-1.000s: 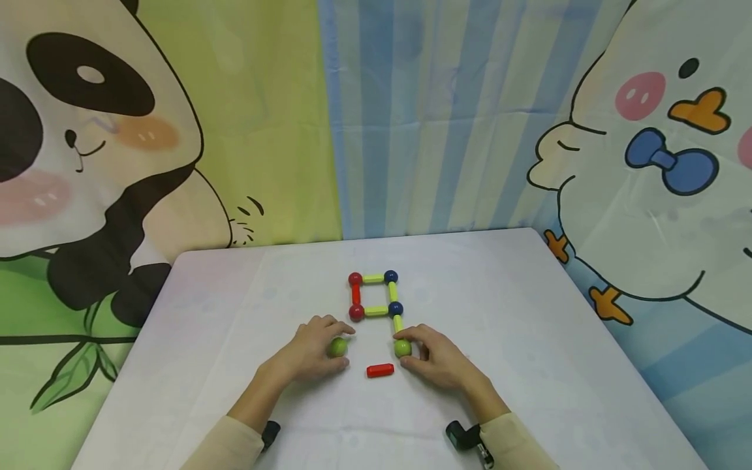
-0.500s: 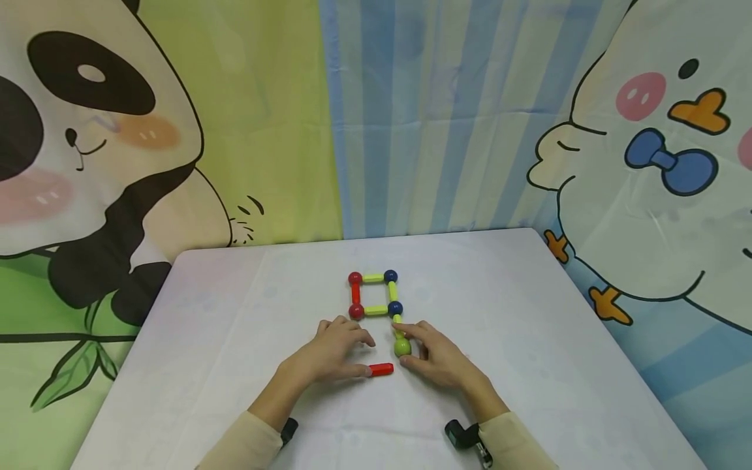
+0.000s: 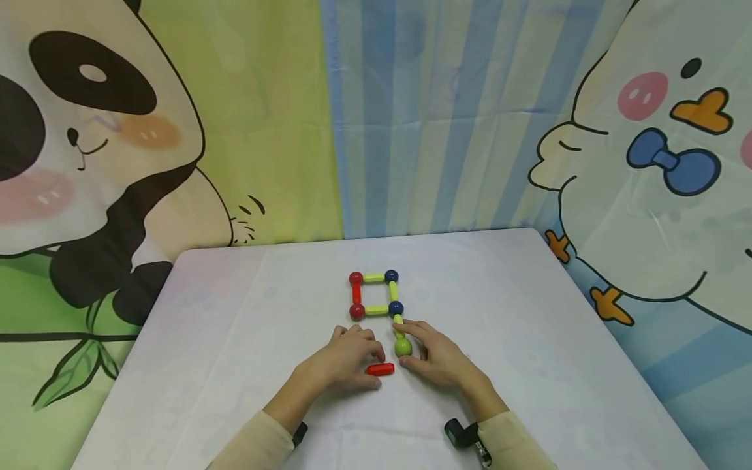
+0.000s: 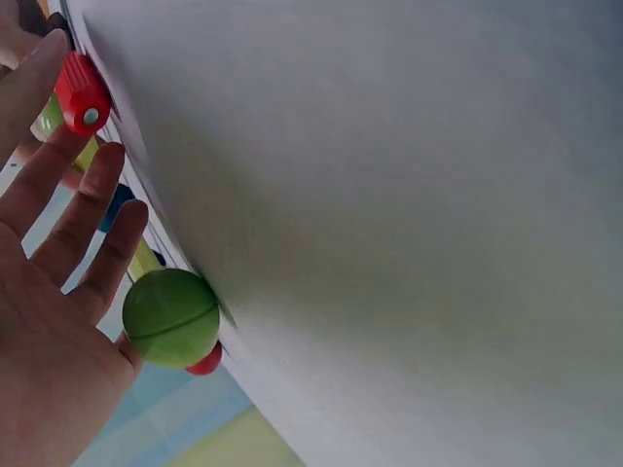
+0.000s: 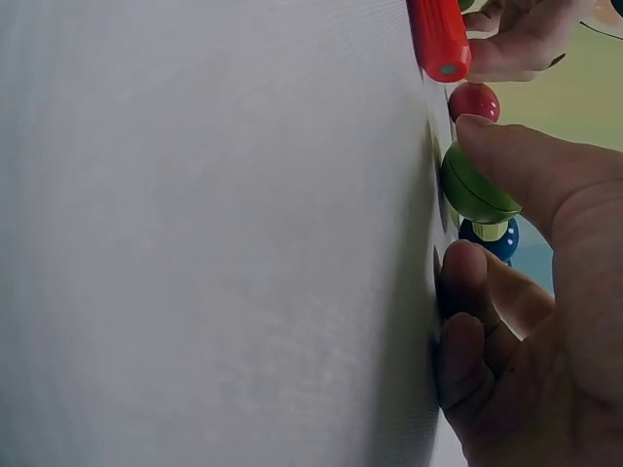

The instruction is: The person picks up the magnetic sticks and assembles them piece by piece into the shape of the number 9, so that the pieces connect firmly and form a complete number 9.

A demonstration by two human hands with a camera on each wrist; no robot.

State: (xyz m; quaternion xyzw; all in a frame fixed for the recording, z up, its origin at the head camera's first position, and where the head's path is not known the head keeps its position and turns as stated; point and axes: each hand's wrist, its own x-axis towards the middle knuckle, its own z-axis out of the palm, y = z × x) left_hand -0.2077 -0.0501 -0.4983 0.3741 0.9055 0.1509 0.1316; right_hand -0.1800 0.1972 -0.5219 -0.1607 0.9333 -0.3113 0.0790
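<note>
In the head view a red rod (image 3: pixel 380 369) lies on the table between the hands. My left hand (image 3: pixel 346 362) is around its left end, index finger at the far side and thumb at the near side; in the left wrist view the fingers are mostly straight. A loose green ball (image 4: pixel 171 317) sits by the little finger, hidden under the hand in the head view. My right hand (image 3: pixel 440 358) holds another green ball (image 3: pixel 403 346), thumb against it and index finger along the yellow-green rod (image 3: pixel 398 320), which joins it to a blue ball (image 3: pixel 396 308).
Beyond the hands lies a square of balls and rods: red balls (image 3: pixel 356 311) on the left, blue on the right, a red rod (image 3: pixel 356 293) and yellow-green rods (image 3: pixel 376 310) between. The white table (image 3: pixel 247 300) meets a cartoon-printed curtain (image 3: pixel 399 130) at the back.
The left hand has moved right, from around the loose green ball to the red rod, and that ball is now hidden beneath it in the head view. The right hand has stayed in place.
</note>
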